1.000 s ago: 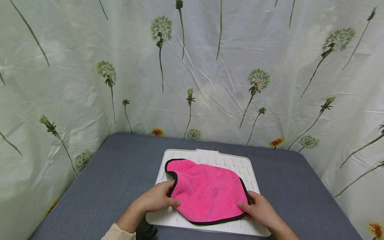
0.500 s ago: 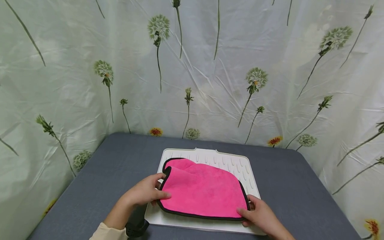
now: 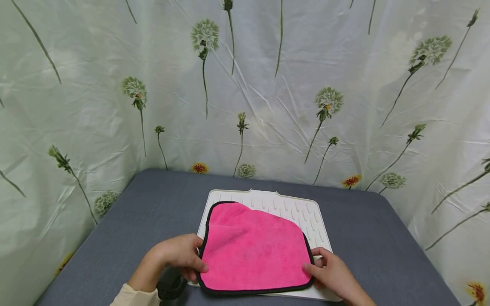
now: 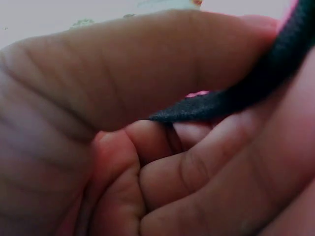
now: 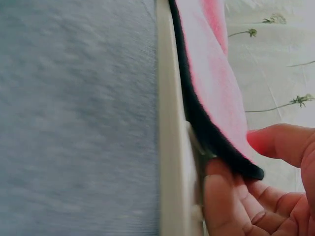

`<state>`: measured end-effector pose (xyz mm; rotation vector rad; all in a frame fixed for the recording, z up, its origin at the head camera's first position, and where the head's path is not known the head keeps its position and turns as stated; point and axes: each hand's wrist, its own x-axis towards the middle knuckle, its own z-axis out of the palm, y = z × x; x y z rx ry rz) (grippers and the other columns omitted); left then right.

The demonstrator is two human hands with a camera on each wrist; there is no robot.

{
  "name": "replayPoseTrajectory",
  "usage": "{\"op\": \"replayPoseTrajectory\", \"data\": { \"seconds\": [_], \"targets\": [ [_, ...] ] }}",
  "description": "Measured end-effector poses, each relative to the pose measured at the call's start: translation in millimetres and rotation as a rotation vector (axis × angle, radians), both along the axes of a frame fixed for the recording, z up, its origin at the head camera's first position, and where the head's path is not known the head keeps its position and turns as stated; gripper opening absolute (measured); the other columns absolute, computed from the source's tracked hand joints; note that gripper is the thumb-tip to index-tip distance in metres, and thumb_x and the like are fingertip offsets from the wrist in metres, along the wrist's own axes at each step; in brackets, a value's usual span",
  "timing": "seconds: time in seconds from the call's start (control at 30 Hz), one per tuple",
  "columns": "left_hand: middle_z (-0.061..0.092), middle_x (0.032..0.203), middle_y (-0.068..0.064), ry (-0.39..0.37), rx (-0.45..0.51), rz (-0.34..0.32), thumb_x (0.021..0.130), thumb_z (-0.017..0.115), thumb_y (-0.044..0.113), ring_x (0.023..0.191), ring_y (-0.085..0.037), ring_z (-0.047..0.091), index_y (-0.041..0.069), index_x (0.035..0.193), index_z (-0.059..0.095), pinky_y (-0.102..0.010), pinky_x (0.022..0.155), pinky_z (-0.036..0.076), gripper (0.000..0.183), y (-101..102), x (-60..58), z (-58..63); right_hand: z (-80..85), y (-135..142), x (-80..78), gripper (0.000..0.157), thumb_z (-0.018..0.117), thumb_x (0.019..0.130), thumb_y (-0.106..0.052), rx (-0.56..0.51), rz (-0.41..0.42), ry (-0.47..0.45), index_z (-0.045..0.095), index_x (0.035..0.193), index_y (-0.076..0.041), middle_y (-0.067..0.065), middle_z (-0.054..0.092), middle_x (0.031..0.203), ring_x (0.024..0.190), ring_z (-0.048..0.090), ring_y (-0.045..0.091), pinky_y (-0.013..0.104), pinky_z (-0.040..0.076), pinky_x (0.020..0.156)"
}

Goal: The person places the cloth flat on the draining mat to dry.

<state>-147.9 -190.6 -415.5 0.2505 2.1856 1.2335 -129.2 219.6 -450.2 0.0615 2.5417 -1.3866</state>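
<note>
A pink cloth (image 3: 256,250) with black edging lies over a white ridged tray (image 3: 302,208). My left hand (image 3: 178,255) pinches the cloth's near left corner, thumb on top and fingers beneath. In the left wrist view the black edging (image 4: 206,105) runs between the thumb and the curled fingers. At the near right corner my right hand (image 3: 331,270) pinches the cloth, its thumb on the pink face. The right wrist view has the cloth's edge (image 5: 211,128) raised slightly above the tray's rim (image 5: 170,123), fingers under it. Part of the far left of the cloth is slightly wrinkled.
A dark grey table surface (image 3: 160,208) extends around the tray. Behind it hangs a pale curtain (image 3: 268,85) with dandelion prints. A black wrist device (image 3: 171,284) sits at my left wrist beside a cream sleeve (image 3: 135,296).
My left hand has drawn the cloth's near left corner leftward and toward me, and the fold on the left side has opened out. The right hand keeps its pinch, nearly in place.
</note>
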Motion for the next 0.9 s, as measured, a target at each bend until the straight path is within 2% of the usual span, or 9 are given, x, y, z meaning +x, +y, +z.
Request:
{"op": "replayPoseTrajectory", "data": {
  "seconds": [0.1, 0.2, 0.4, 0.47, 0.57, 0.7, 0.77, 0.83, 0.9],
  "targets": [
    [0.068, 0.061, -0.007, 0.005, -0.012, 0.005, 0.079, 0.08, 0.004, 0.047, -0.009, 0.063, 0.006, 0.085, 0.057, -0.031, 0.053, 0.059, 0.024, -3.9, 0.5, 1.0, 4.1, -4.4, -10.2, 0.04, 0.078, 0.088, -0.017, 0.03, -0.051, 0.013, 0.061, 0.119, 0.001, 0.004, 0.065, 0.075, 0.059, 0.061, 0.016, 0.028, 0.053, 0.053],
    [0.067, 0.06, -0.005, 0.003, -0.05, 0.015, 0.079, 0.081, 0.005, 0.047, -0.009, 0.063, 0.007, 0.086, 0.057, -0.028, 0.052, 0.057, 0.025, -8.4, 0.6, 3.3, 7.7, -9.4, -23.3, 0.041, 0.074, 0.091, -0.019, 0.008, -0.076, 0.0, 0.059, 0.124, 0.001, 0.005, 0.069, 0.082, 0.067, 0.063, 0.016, 0.029, 0.055, 0.058],
    [0.066, 0.057, -0.003, 0.044, -0.165, 0.052, 0.077, 0.084, 0.011, 0.047, -0.01, 0.062, 0.009, 0.08, 0.058, -0.026, 0.049, 0.05, 0.026, -11.9, 0.5, 8.3, 8.8, -16.2, -50.5, 0.048, 0.058, 0.103, -0.026, -0.18, -0.013, -0.088, 0.045, 0.138, 0.004, 0.011, 0.073, 0.106, 0.089, 0.071, 0.018, 0.033, 0.059, 0.076],
    [0.065, 0.057, -0.003, 0.126, -0.217, 0.074, 0.077, 0.085, 0.016, 0.048, -0.011, 0.061, 0.009, 0.081, 0.059, -0.026, 0.05, 0.048, 0.028, -10.2, -1.7, 9.6, 7.7, -18.3, -59.2, 0.049, 0.056, 0.104, -0.03, -0.225, -0.017, -0.115, 0.045, 0.139, 0.004, 0.011, 0.07, 0.113, 0.093, 0.07, 0.017, 0.034, 0.057, 0.079],
    [0.066, 0.068, 0.0, 0.311, -0.311, 0.145, 0.077, 0.086, 0.025, 0.058, -0.011, 0.061, 0.011, 0.09, 0.062, -0.03, 0.057, 0.047, 0.031, -2.6, -6.4, 10.9, 5.0, -20.9, -70.3, 0.049, 0.054, 0.105, -0.033, -0.27, -0.03, -0.142, 0.047, 0.138, 0.003, 0.01, 0.066, 0.116, 0.097, 0.065, 0.015, 0.032, 0.054, 0.082],
    [0.067, 0.095, -0.002, 0.563, -0.385, 0.214, 0.078, 0.086, 0.029, 0.088, -0.021, 0.062, 0.012, 0.106, 0.065, -0.041, 0.078, 0.052, 0.039, 17.7, -8.3, 7.0, 1.0, -24.1, -78.8, 0.048, 0.051, 0.106, -0.032, -0.336, -0.032, -0.173, 0.047, 0.138, 0.004, 0.006, 0.064, 0.114, 0.098, 0.062, 0.014, 0.031, 0.053, 0.083],
    [0.066, 0.112, -0.009, 0.651, -0.385, 0.208, 0.076, 0.088, 0.028, 0.109, -0.031, 0.06, 0.011, 0.113, 0.066, -0.05, 0.091, 0.052, 0.046, 29.6, -5.2, 2.6, -0.6, -26.3, -81.0, 0.051, 0.05, 0.106, -0.032, -0.376, -0.013, -0.191, 0.045, 0.141, 0.004, 0.005, 0.064, 0.115, 0.099, 0.062, 0.014, 0.03, 0.054, 0.084],
    [0.06, 0.131, -0.016, 0.729, -0.396, 0.171, 0.074, 0.09, 0.029, 0.128, -0.043, 0.05, 0.01, 0.119, 0.066, -0.059, 0.105, 0.045, 0.054, 39.5, -1.0, -1.6, -1.1, -28.7, -82.7, 0.053, 0.051, 0.106, -0.034, -0.424, 0.013, -0.21, 0.044, 0.143, 0.003, 0.002, 0.065, 0.113, 0.099, 0.063, 0.012, 0.03, 0.054, 0.085],
    [0.053, 0.144, -0.019, 0.738, -0.404, 0.123, 0.072, 0.091, 0.032, 0.14, -0.049, 0.039, 0.01, 0.126, 0.065, -0.065, 0.111, 0.037, 0.063, 46.4, 2.6, -4.6, 0.2, -31.8, -84.1, 0.052, 0.049, 0.107, -0.036, -0.46, 0.036, -0.222, 0.044, 0.143, 0.001, 0.0, 0.065, 0.112, 0.099, 0.064, 0.011, 0.029, 0.055, 0.085]
  ]
}}
